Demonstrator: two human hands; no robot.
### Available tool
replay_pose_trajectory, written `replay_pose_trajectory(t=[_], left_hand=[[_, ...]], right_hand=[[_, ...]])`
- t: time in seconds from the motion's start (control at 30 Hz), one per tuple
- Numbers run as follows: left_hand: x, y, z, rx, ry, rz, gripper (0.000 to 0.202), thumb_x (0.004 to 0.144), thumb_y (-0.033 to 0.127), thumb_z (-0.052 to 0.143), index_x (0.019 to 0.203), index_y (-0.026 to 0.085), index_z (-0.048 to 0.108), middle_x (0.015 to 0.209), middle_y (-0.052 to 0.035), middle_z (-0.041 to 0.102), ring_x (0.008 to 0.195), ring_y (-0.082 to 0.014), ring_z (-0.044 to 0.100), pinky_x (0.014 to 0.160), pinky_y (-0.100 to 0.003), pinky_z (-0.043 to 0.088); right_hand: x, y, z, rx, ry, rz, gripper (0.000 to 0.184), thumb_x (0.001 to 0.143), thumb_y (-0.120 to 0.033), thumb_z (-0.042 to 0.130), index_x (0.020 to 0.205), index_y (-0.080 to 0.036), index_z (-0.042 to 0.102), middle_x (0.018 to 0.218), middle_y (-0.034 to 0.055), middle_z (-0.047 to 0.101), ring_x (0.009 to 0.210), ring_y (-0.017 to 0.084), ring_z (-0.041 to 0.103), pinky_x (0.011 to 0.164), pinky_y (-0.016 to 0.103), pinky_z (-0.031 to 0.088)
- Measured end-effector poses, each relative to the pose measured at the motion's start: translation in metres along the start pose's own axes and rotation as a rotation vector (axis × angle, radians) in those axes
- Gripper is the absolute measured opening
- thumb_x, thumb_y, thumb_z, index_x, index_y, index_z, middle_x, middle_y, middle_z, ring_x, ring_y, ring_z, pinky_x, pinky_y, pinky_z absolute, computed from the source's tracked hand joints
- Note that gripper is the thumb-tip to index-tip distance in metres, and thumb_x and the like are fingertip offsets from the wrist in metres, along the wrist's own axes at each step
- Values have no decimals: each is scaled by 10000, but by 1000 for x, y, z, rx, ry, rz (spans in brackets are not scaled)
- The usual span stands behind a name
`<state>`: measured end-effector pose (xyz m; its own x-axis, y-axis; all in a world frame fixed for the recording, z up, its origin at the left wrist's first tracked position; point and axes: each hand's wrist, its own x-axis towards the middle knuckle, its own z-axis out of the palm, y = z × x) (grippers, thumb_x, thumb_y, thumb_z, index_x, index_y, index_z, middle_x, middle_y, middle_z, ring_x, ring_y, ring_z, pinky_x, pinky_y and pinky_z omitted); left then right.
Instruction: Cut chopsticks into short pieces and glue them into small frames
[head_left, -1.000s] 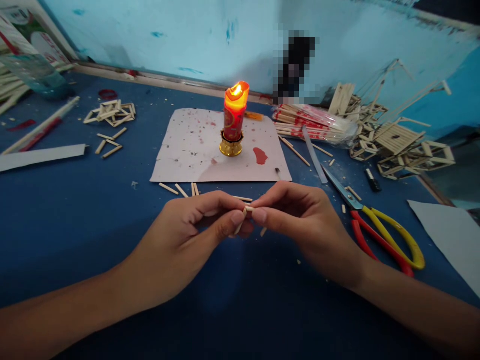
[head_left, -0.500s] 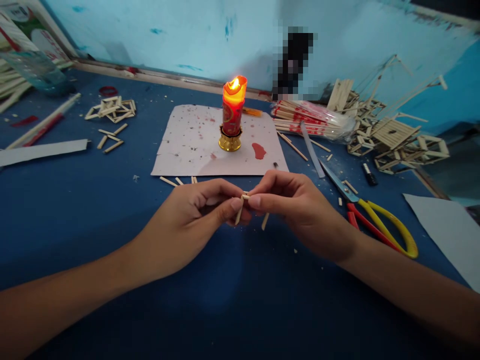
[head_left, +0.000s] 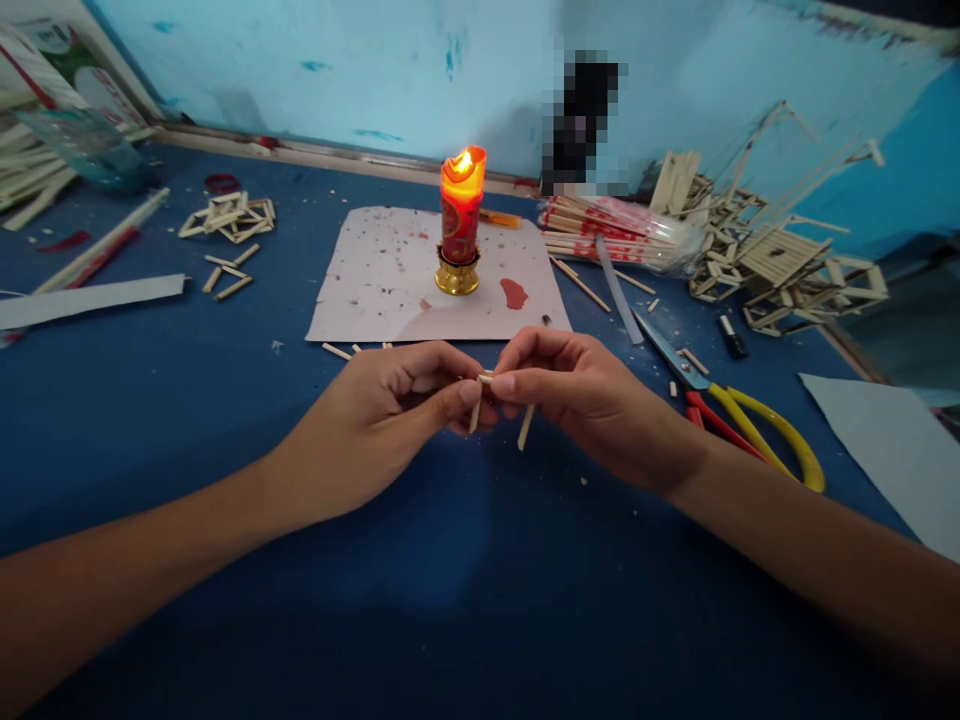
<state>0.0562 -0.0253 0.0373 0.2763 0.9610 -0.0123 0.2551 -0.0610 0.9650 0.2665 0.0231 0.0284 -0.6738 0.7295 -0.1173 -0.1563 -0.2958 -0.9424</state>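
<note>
My left hand [head_left: 409, 425] pinches a short wooden stick [head_left: 475, 415] between thumb and fingers. From the right, my right hand [head_left: 585, 405] grips a small stick piece that meets the first one at a corner. The fingertips of both hands almost touch around this joint. Another wooden stick [head_left: 526, 427] points down below my right fingers; how it connects is hidden behind them. Just beyond my hands a lit red candle [head_left: 460, 215] stands upright in a gold holder [head_left: 457, 278] on a spotted white sheet [head_left: 367, 290].
Yellow-and-red scissors [head_left: 772, 425] lie to the right, below a glue stick [head_left: 619, 290]. Bundled sticks [head_left: 600, 235] in plastic and a stick-built model [head_left: 780, 265] stand at the back right. Small stick frames [head_left: 229, 215] and a paper strip [head_left: 97, 300] lie at left.
The view has shifted slightly, so the scene sits a little higher in the picture. Both hands keep the same pinch on the sticks, with hardly any movement between them.
</note>
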Motion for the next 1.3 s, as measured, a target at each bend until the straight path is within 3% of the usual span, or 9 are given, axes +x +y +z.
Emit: replay_pose_trajectory(t=[0.2,0.33,0.53,0.67,0.77,0.9,1.1,1.3], left_hand=[[1,-1,1,-166,-60,-62,88,987,251,687,964,207,760,857,25,798,787,-98,734,735,-154,576],[2,-2,2,-353,-83,-156,44,950,226,737,937,185,739,869,6,803,776,-103,739,731,-169,588],[-1,-3,-3,-562,2,-282,67,943,250,752,920,188,751,851,-11,779,789,-110,725,750,-181,599],[-1,-5,-5,-556,53,-304,96,911,260,796,983,206,762,928,-15,784,845,-111,726,776,-172,594],[-1,-5,-5,-508,59,-230,87,918,226,782,1004,216,768,869,4,772,777,-94,712,718,-144,581],[-2,-3,-6,-424,75,-153,42,941,228,751,956,219,790,839,10,773,727,-80,689,673,-117,574],[-5,2,-5,-366,106,-157,118,938,223,762,1023,290,809,883,46,818,646,-45,686,638,-77,573],[-6,4,-3,-409,85,-140,193,926,169,769,1020,327,830,872,64,838,803,-61,767,731,-48,573]], right_hand=[[1,-1,-2,-72,-18,-55,20,919,-191,749,934,-203,744,772,-34,690,726,104,631,726,227,503],[1,-2,-3,-68,-2,-121,120,963,-169,663,957,-206,777,796,-27,680,736,92,610,712,200,490],[3,1,-5,-25,92,-75,223,900,-297,783,1106,-215,762,810,-15,684,712,111,620,675,227,494],[2,3,-5,-69,57,-151,168,877,-253,816,1030,-223,753,842,-18,712,758,118,651,703,228,503],[-2,0,-3,-306,18,-193,94,927,-281,765,948,-191,752,730,-32,650,632,92,541,593,212,420],[-5,-3,-1,-597,46,-195,276,995,-341,673,795,-152,686,631,-56,508,573,70,403,524,210,316],[-6,0,-1,-555,-12,-250,345,1069,-367,556,826,-158,683,652,-65,503,577,51,430,529,194,320],[-8,-5,3,-500,-97,-237,343,1075,-292,551,780,-158,663,646,-76,441,583,46,361,543,198,299]])
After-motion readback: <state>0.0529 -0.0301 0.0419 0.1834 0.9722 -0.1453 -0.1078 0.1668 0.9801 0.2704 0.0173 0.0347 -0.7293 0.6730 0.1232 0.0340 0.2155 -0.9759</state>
